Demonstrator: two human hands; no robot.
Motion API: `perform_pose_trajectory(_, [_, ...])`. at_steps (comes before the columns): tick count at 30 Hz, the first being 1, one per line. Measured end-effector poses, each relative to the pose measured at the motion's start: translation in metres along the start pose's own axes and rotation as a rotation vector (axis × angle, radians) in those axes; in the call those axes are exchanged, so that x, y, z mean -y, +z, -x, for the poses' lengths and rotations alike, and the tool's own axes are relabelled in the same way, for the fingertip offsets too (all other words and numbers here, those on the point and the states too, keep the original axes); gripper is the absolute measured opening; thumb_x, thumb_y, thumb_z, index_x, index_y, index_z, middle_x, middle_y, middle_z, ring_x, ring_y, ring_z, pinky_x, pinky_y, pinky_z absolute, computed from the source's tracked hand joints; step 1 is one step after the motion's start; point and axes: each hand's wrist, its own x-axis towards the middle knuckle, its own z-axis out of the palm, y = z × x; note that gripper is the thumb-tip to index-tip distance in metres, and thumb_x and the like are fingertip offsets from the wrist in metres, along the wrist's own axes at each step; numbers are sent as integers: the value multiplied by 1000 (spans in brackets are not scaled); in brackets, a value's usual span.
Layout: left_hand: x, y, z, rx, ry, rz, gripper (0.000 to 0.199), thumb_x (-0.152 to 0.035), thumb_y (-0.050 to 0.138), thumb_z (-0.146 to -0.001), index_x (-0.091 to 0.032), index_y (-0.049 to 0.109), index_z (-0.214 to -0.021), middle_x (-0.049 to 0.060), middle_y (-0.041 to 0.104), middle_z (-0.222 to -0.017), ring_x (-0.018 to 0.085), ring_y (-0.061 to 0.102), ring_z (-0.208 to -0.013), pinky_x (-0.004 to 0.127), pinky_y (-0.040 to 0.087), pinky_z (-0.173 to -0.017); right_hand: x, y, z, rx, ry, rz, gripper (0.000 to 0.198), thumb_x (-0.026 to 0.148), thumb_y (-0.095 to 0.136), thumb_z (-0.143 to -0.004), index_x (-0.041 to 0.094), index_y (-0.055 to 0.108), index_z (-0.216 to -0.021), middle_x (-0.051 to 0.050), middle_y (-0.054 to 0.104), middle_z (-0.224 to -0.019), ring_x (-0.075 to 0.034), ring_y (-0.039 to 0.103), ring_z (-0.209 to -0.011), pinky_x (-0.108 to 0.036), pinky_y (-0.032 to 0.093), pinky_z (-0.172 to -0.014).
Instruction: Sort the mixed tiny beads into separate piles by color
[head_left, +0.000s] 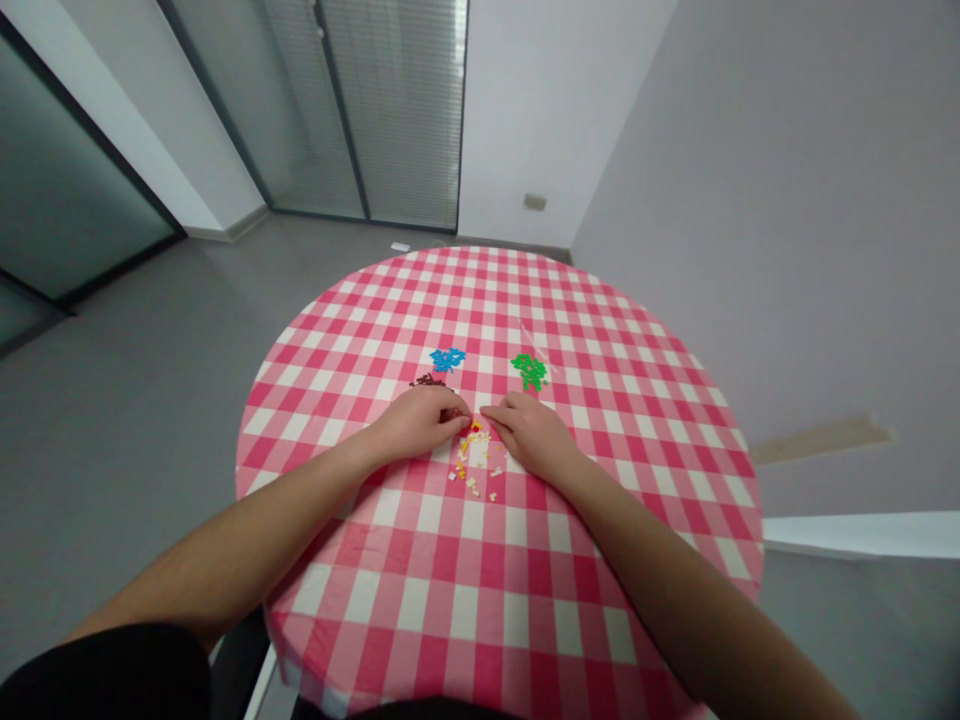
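Over the middle of the table, my left hand (421,420) has its fingers curled in, thumb and index tips close together; whatever lies between them is too small to make out. Facing it, my right hand (534,432) rests with its index finger stretched toward the left fingertips and its thumb apart. Just below the fingertips are a tiny red piece (475,428) and small yellow pieces (463,458). Scattered nearer me are small white pieces (472,486). A pile of dark brown pieces (429,380) is partly hidden behind my left hand.
Beyond my hands lie a pile of blue pieces (448,360) and a pile of green pieces (529,371). The round table wears a red-and-white checked cloth (480,590). A grey wall (810,250) stands at the right, glass partitions (405,120) at the back.
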Motion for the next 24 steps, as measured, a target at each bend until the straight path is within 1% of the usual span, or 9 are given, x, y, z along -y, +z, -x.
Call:
perform_pose_trajectory(6, [0, 0, 0, -2, -1, 25, 19, -22, 54, -89, -19, 73, -87, 4, 73, -85, 17, 64, -77, 28, 47, -74, -1, -3, 3, -37, 53, -85, 21, 22, 54, -99, 18, 74, -102, -8, 66, -95, -19, 61, -92, -28, 44, -77])
perform_pose_trajectory(9, [1, 0, 0, 0, 8, 23, 19, -22, 55, -89, -19, 73, -88, 4, 73, -84, 17, 64, -77, 28, 47, -74, -2, -6, 4, -27, 86, -87, 18, 22, 56, -97, 18, 73, -100, -7, 67, -94, -19, 62, -91, -29, 45, -76])
perform_pose_trajectory(14, [0, 0, 0, 2, 14, 15, 19, -23, 55, -89, -19, 73, -87, 3, 73, -82, 17, 64, -77, 28, 46, -74, 0, -9, 2, -15, 96, -76, 19, 22, 54, -98, 18, 73, -98, -8, 68, -96, -20, 62, -92, -30, 45, -76])
perform_pose_trajectory(17, [-1, -1, 1, -5, 13, 18, 19, -22, 55, -89, -19, 73, -87, 3, 73, -83, 17, 64, -77, 28, 46, -74, 1, -8, 1, -52, 101, -114, 19, 20, 54, -97, 17, 72, -95, -8, 69, -95, -20, 62, -92, -30, 45, -77])
perform_pose_trajectory(20, [-1, -1, 1, -10, 12, 18, 19, -21, 55, -89, -19, 73, -87, 4, 73, -84, 17, 65, -78, 28, 47, -74, 0, -10, 3, -127, 132, -193, 15, 17, 55, -93, 17, 70, -92, -7, 72, -91, -19, 63, -85, -29, 44, -76])
perform_pose_trajectory(24, [-2, -2, 1, -12, 13, 19, 19, -21, 54, -89, -20, 73, -86, 4, 74, -85, 17, 65, -79, 29, 47, -74, -7, -15, 8, -176, 205, -197, 10, 14, 60, -83, 18, 69, -81, -5, 71, -80, -17, 61, -72, -27, 42, -66])
